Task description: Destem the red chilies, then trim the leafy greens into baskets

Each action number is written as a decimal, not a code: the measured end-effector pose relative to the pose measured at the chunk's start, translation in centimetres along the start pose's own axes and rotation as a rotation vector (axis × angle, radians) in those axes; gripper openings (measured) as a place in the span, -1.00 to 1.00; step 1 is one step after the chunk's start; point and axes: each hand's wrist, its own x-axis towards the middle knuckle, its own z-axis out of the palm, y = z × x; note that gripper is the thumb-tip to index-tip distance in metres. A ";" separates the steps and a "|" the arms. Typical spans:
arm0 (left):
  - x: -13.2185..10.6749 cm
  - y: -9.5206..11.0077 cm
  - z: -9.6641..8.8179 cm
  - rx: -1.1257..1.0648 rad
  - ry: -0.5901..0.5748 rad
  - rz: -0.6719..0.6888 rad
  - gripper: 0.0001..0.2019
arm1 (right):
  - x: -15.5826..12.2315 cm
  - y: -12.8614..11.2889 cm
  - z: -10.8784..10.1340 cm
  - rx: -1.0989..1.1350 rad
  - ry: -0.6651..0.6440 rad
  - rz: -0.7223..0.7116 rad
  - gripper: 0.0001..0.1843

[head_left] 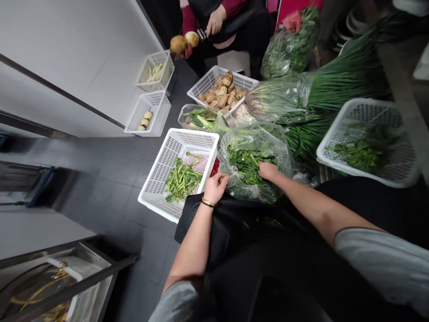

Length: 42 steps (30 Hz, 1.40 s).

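Note:
A clear plastic bag stands wide-mouthed in front of my lap, full of dark leafy greens. My right hand reaches into its mouth, fingers closed on a green stem there. At the bag's near left edge, my left hand is closed in a pinch on the plastic. Just left of that hand sits a white slotted basket with a pile of cut green stems inside. Another white basket at my right holds loose leafy greens.
Ahead, a co-worker's hand works a peeler beside potatoes held in the other hand. A basket of potatoes, long green onions and a bagged bunch of greens stand nearby. White bins line the left wall.

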 end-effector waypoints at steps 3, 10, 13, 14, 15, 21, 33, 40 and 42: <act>0.5 -0.5 -0.8 -0.012 0.022 -0.011 -0.72 | -0.9 0.9 0.2 -0.029 0.060 -0.025 -0.61; 0.8 0.6 0.4 0.090 -0.080 0.082 -0.75 | 3.2 0.3 -4.4 -0.145 0.131 -0.161 -0.37; 1.2 0.3 0.5 0.127 -0.085 0.069 -0.75 | 5.1 -1.2 -4.5 -0.171 0.073 -0.279 -0.42; 1.3 0.1 0.6 0.141 -0.087 0.065 -0.75 | 5.3 -1.5 -4.1 -0.175 0.071 -0.286 -0.44; 1.4 0.0 0.6 0.154 -0.092 0.062 -0.75 | 5.2 -1.5 -3.6 -0.179 0.078 -0.286 -0.47; 1.4 -0.1 0.9 0.050 -0.155 -0.042 -0.75 | -0.9 1.9 -1.3 -0.218 0.095 -0.314 -0.57; -3.8 3.1 5.3 -0.926 -0.468 -0.389 -0.46 | -16.1 -3.8 -6.3 -0.038 0.563 -0.789 -0.53; -6.8 5.6 5.2 -0.977 -0.286 -0.168 -0.63 | -19.4 -1.8 -6.4 1.099 0.505 -0.749 -0.63; -7.2 6.8 5.2 -1.024 -0.297 -0.128 -0.65 | -19.8 -1.8 -6.3 1.345 0.628 -0.581 -0.70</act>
